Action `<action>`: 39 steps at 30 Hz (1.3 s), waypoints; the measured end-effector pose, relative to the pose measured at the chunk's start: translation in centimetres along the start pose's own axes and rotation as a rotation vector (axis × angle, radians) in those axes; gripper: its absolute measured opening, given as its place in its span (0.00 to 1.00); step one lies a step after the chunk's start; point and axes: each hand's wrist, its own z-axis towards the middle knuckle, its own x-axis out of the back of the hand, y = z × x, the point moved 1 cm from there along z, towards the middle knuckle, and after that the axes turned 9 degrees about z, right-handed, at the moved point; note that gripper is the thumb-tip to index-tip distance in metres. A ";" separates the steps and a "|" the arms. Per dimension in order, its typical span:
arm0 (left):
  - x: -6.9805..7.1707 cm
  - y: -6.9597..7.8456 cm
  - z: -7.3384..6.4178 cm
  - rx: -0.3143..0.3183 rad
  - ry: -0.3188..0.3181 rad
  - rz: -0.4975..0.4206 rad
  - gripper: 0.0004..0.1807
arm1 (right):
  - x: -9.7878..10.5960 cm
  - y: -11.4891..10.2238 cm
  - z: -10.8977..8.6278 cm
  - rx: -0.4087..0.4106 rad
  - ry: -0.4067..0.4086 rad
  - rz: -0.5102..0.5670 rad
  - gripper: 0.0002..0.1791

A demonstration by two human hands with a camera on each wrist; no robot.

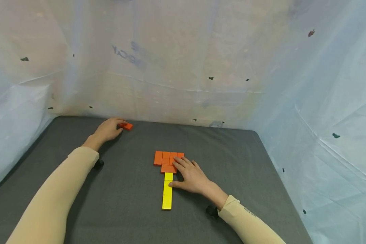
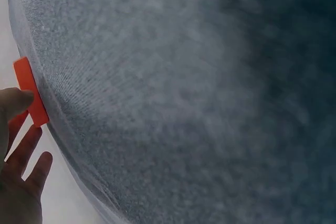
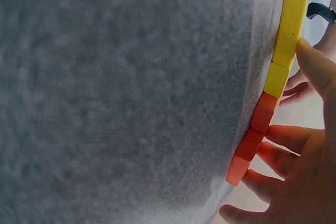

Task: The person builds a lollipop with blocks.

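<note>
At the back left of the dark table, my left hand grips a small orange block. In the left wrist view the thumb lies on one face of that block, with the other fingers behind and below it. Near the middle, several orange blocks lie flush together in a flat group. A strip of yellow blocks runs from the group's lower edge toward me. My right hand rests spread at their right side, fingertips touching the orange blocks and thumb at the yellow strip; it covers part of the group.
Dark grey cloth covers the table. Translucent plastic sheeting hangs behind it and along both sides. A black band shows under the right wrist, another black piece under the left.
</note>
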 end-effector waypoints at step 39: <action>-1.3 9.3 -0.7 -0.189 0.110 -0.234 0.15 | -0.3 -0.4 0.2 0.011 0.004 0.001 0.51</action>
